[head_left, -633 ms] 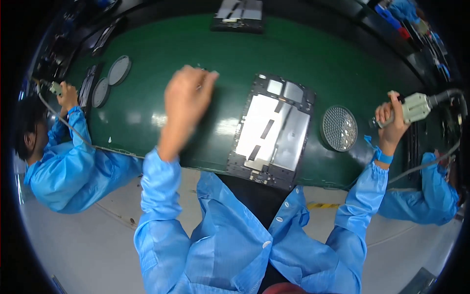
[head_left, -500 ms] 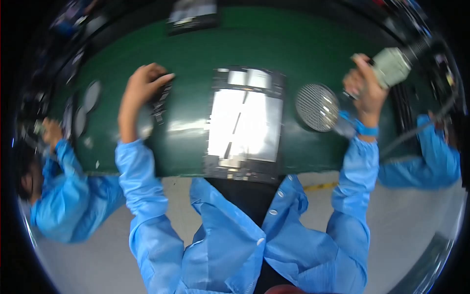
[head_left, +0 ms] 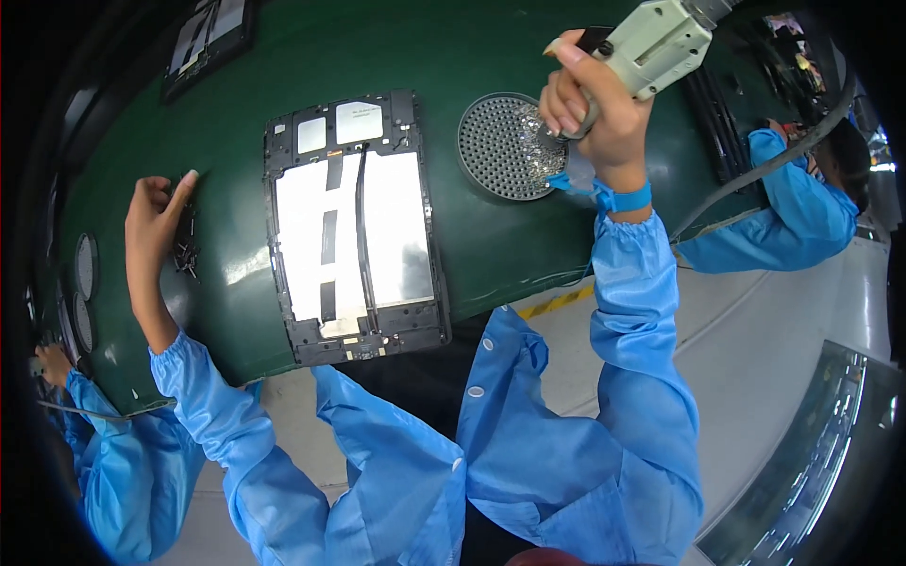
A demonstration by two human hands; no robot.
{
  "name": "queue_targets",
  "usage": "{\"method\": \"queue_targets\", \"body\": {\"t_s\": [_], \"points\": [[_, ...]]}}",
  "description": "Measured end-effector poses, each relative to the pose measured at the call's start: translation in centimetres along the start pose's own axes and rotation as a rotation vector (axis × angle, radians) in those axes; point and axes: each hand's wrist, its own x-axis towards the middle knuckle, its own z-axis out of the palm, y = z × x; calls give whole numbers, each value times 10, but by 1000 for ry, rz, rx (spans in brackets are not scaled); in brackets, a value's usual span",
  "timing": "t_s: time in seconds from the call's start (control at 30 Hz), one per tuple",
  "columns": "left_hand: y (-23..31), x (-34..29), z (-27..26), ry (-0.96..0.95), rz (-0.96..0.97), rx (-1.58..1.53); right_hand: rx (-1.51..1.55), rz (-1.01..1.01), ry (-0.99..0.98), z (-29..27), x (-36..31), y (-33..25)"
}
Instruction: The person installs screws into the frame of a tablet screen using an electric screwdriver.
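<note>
My right hand (head_left: 609, 108) grips a pale grey-green power screwdriver (head_left: 661, 47), its body pointing to the upper right. The bit end is hidden by my fingers, beside a round grey perforated tray (head_left: 486, 151) holding many tiny shiny screws. A blue band circles my right wrist. My left hand (head_left: 154, 222) has curled fingers and a thumb around the far end of a pile of small black parts (head_left: 186, 250); whatever is in its fingertips is hidden. Between my hands lies an opened tablet (head_left: 434, 283), showing silver-white battery panels, black tape strips and a black cable.
Another opened tablet (head_left: 212, 42) lies at the far left. Two round trays (head_left: 86, 267) sit by the left edge. Dark strips (head_left: 714, 123) lie at the right, near a grey hose (head_left: 797, 151). Co-workers in blue sleeves (head_left: 802, 212) flank me on both sides.
The view has turned and shifted, so the tablet now appears further left and tilted. My right hand with the screwdriver has come nearer the screw tray. My left hand stays by the black parts.
</note>
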Motion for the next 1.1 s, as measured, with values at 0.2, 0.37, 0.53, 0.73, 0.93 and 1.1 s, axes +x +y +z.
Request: {"method": "queue_targets", "body": {"t_s": [0.2, 0.37, 0.53, 0.73, 0.93, 1.1], "points": [[-26, -3, 5, -143, 13, -195, 32, 7, -43, 2, -11, -4], [-27, 1, 6, -2, 171, -47, -69, 55, -31, 25, -27, -15], [-37, 10, 2, 52, 148, -114, 139, 61, -80, 24, -30, -2], [-29, 6, 3, 226, 77, -216, 54, 63, -88, 21, -33, 3], [-25, 2, 2, 341, 102, -254, 72, 71, -105, 23, -35, 4], [-18, 0, -3, 357, 179, -209, 79, 75, -81, 22, -35, 7]]}}
